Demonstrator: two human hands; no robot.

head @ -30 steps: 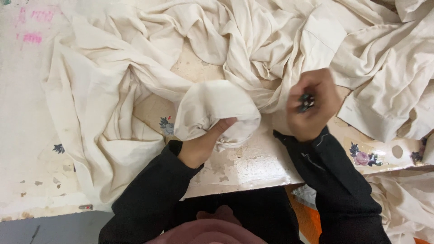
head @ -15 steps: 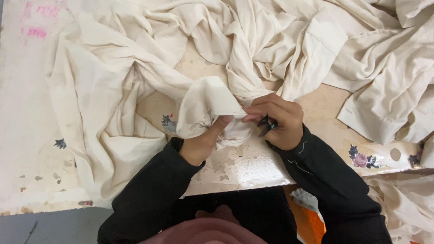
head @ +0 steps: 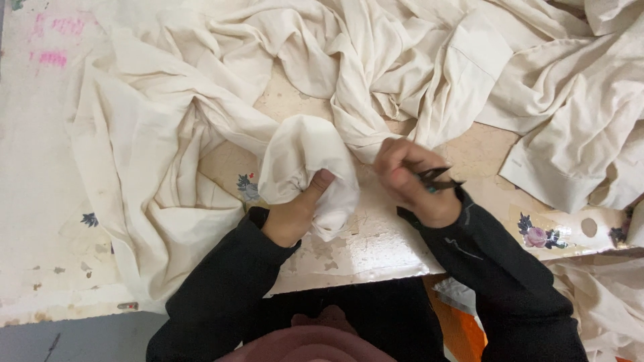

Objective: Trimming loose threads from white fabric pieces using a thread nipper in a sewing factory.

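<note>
My left hand grips a bunched fold of cream cloth, thumb pressed on top of it, near the table's front edge. My right hand is closed around a small pair of dark snips, whose blades point right, away from the bunch. The two hands are a short gap apart. Both arms wear black sleeves. The rest of the cream cloth spreads in heaped folds across the back of the table.
The worn white table top carries flower stickers and pink marks at the far left. More cream cloth hangs at the lower right. An orange thing shows below the table edge.
My right hand came down from a raised spot to the bunched cloth, then drew back a little to the right with the snips. My left hand kept its grip on the fold.
</note>
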